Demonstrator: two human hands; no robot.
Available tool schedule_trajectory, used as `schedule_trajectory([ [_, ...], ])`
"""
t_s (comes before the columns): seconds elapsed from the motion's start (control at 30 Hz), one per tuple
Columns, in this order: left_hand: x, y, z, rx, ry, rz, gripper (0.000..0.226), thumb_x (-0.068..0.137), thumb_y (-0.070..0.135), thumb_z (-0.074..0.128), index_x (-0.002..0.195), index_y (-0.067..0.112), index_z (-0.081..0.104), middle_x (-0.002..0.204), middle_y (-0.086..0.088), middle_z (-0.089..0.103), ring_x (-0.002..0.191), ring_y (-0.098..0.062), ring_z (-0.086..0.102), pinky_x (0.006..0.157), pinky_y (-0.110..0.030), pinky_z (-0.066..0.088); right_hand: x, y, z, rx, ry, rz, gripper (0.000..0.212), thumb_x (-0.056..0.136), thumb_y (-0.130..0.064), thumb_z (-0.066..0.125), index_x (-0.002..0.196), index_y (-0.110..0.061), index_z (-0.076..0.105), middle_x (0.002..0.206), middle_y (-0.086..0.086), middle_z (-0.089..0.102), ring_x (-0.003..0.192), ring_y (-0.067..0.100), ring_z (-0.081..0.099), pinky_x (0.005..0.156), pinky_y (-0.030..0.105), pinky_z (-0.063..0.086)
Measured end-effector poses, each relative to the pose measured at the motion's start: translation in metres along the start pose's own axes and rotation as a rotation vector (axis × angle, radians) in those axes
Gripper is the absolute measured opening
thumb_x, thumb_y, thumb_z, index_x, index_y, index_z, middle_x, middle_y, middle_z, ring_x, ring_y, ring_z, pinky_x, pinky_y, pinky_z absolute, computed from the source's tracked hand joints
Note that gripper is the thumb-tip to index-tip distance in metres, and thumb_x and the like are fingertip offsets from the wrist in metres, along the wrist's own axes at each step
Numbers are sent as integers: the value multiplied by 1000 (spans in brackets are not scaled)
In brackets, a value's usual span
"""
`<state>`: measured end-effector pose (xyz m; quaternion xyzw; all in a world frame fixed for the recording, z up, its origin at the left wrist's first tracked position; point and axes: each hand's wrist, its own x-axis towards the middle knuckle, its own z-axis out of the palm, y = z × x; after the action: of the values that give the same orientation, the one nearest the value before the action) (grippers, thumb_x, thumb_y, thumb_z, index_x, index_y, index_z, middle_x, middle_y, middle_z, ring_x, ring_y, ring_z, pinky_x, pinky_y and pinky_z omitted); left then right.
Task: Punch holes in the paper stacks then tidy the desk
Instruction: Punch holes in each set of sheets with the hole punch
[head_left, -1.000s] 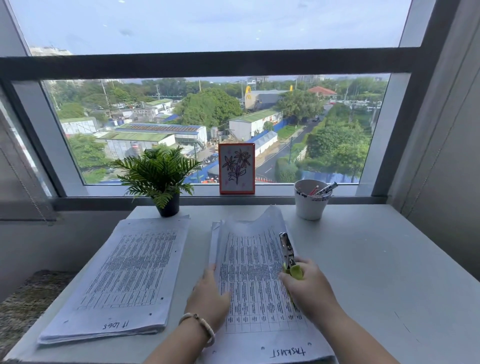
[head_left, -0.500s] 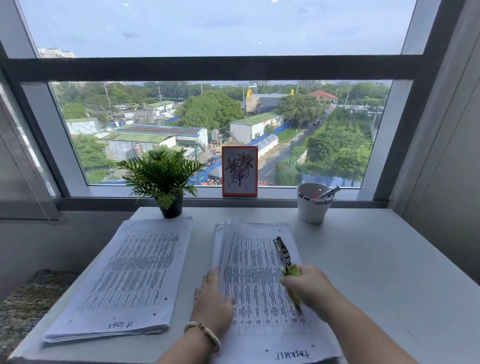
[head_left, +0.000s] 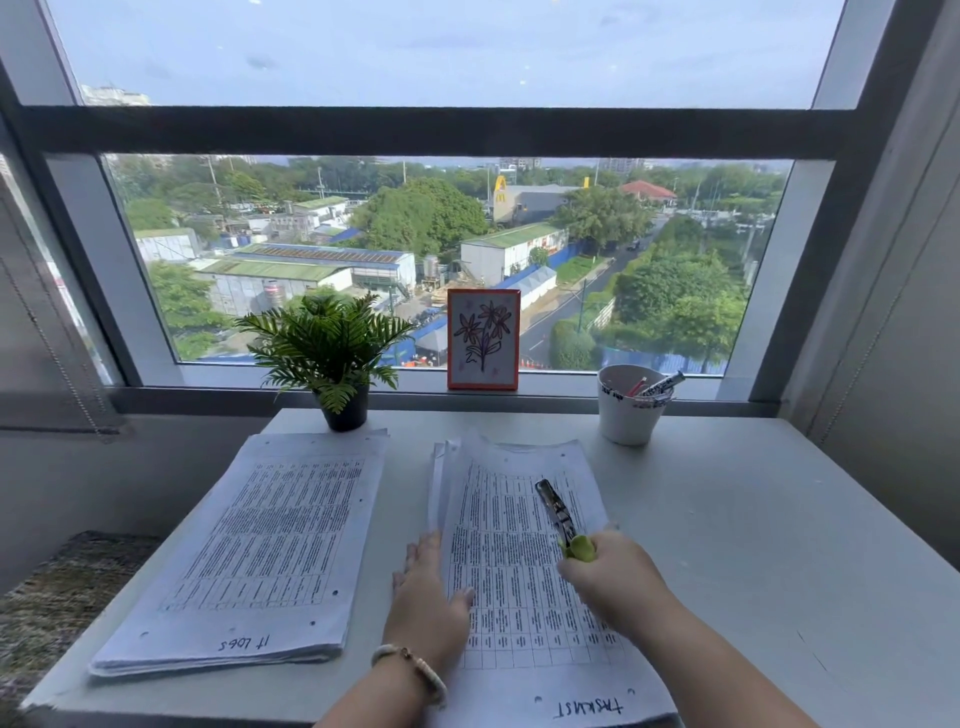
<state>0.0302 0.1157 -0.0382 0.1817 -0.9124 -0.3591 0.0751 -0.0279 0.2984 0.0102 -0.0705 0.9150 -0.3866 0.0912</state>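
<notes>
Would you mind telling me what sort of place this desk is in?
Probably an upper-floor office or study nook: a white desk set against a wide window overlooking rooftops, printed paper stacks, and a pen cup.

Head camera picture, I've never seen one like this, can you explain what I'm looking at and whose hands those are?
There is no machine here. A person wears a wide-angle camera on the head, so you look forward and down over their own arms at a white desk by a window. The left hand rests flat on the left edge of the right paper stack. The right hand grips a hole punch by its green handle, its metal head pointing away over the page. A second paper stack, already showing holes along its edges, lies to the left. At the back stand a plant, a flower picture and a cup with pens.
</notes>
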Motion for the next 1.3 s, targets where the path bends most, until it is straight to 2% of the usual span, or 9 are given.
schedule_trajectory([
  [0.13, -2, 2, -1, 6, -7, 3, 79, 94, 23, 55, 152, 16, 2, 160, -3, 8, 147, -17, 4, 118, -30, 2, 1, 0, -1, -34, 26, 37, 35, 83, -13, 54, 54, -15, 36, 96, 17, 45, 55, 18, 49, 45, 24, 28],
  [0.23, -4, 4, -2, 5, -17, -8, 78, 94, 23, 55, 152, 17, 3, 160, -2, 7, 147, -18, 4, 118, -30, 3, 3, 0, -5, -49, 67, 71, 30, 83, -15, 56, 56, -16, 44, 130, 25, 49, 114, 28, 54, 69, 25, 38],
  [0.43, -6, 7, -5, 22, -52, -52, 78, 95, 27, 53, 152, 19, 0, 160, -1, 2, 147, -21, 5, 117, -31, 4, 13, 3, -19, 224, 28, 140, 20, 79, -10, 70, 64, -10, 58, 64, 9, 54, 58, 20, 49, 54, 22, 36],
  [0.6, -3, 1, -4, -85, -39, -72, 81, 88, 29, 62, 151, 20, 12, 157, -3, 21, 144, -23, 21, 117, -31, 15, 10, 7, -34, 547, -164, 195, 3, 85, 0, 67, 84, 2, 64, 71, 12, 55, 52, 14, 54, 47, 20, 41],
  [0.83, 29, 7, -45, -651, -139, -114, 109, 64, 33, 85, 149, 13, 20, 135, -14, 53, 118, -25, 56, 97, -35, 47, 4, 34, -71, 1274, -329, 116, 39, 64, -4, 79, 100, 7, 72, 84, 13, 69, 63, 15, 68, 53, 23, 57],
  [0.93, 41, 24, -63, -1037, -440, -191, 63, 75, 21, 79, 129, 1, 53, 110, -20, 68, 92, -29, 69, 70, -35, 58, 7, 39, -78, 1356, -340, 119, 67, 38, -8, 96, 99, 7, 73, 89, 12, 70, 72, 14, 71, 65, 22, 59],
  [1.0, 40, 36, -63, -1031, -573, -261, 26, 86, 14, 63, 105, -2, 68, 98, -19, 71, 80, -29, 71, 63, -36, 59, 12, 39, -77, 1355, -326, 216, 40, 66, -4, 78, 101, 12, 69, 81, 17, 67, 61, 20, 70, 53, 27, 59],
  [1.1, 43, 38, -53, -892, -738, -382, 15, 89, 5, 54, 91, -5, 65, 83, -19, 67, 67, -29, 69, 62, -39, 59, 16, 42, -69, 1185, -302, 369, 27, 92, -2, 52, 110, 13, 64, 73, 15, 67, 48, 19, 65, 41, 24, 53],
  [1.3, 54, 26, -40, -703, -785, -505, 17, 85, 11, 64, 93, -3, 64, 79, -18, 68, 65, -30, 69, 75, -45, 55, 7, 42, -61, 1178, -338, 358, 22, 85, -1, 55, 98, 10, 69, 76, 17, 66, 50, 21, 66, 44, 24, 54],
])
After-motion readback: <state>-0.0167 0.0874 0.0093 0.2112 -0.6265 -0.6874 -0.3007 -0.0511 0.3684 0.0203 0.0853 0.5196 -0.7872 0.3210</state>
